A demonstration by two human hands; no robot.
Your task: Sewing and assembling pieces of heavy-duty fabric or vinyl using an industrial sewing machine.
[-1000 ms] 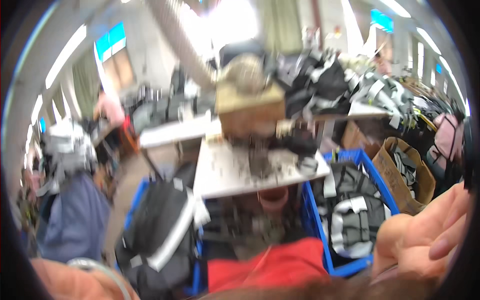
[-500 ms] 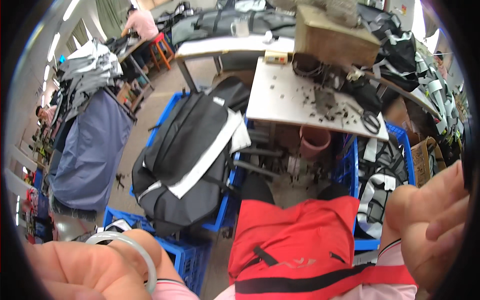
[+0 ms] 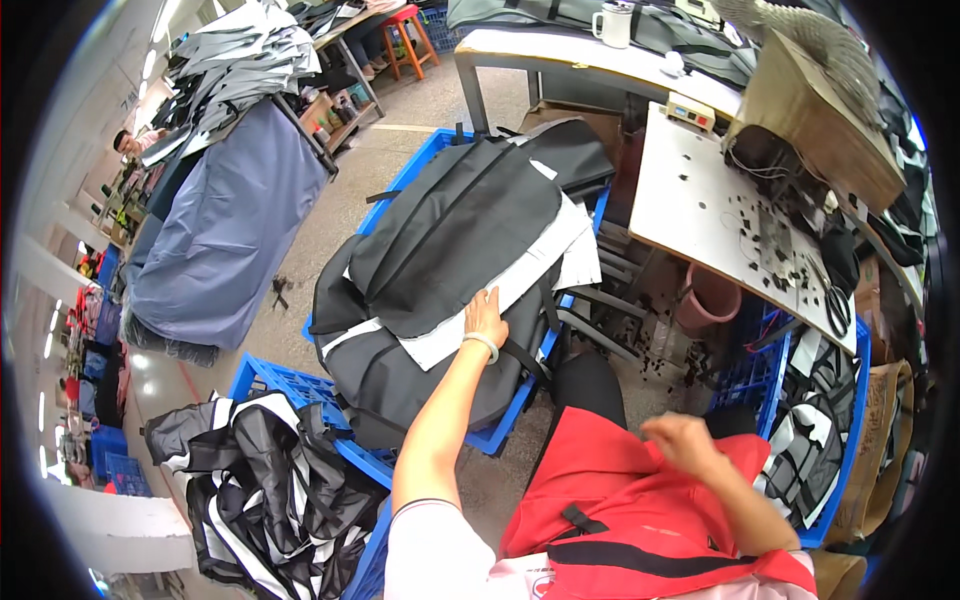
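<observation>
My left hand (image 3: 485, 318), with a pale bangle (image 3: 482, 345) at the wrist, lies fingers stretched out on the white strip (image 3: 520, 290) along the edge of a black fabric bag panel (image 3: 460, 230). That panel tops a stack of black bag pieces, which overhangs a blue plastic crate (image 3: 405, 180). My right hand (image 3: 680, 442) hovers over the red apron (image 3: 640, 490) on my lap. Its fingers are curled in, slightly blurred, and nothing shows in them.
A white worktable (image 3: 690, 200) with black scraps, scissors (image 3: 837, 305) and a machine stands at right. Below it is a pink bucket (image 3: 708, 297). Blue crates of black-and-white pieces (image 3: 265, 480) flank me. A white mug (image 3: 612, 24) stands on the far table.
My left hand has reached forward from the lower left onto the black panel's white strip. My right hand has come in from the right edge to above the apron, its fingers now curled. The view has shifted.
</observation>
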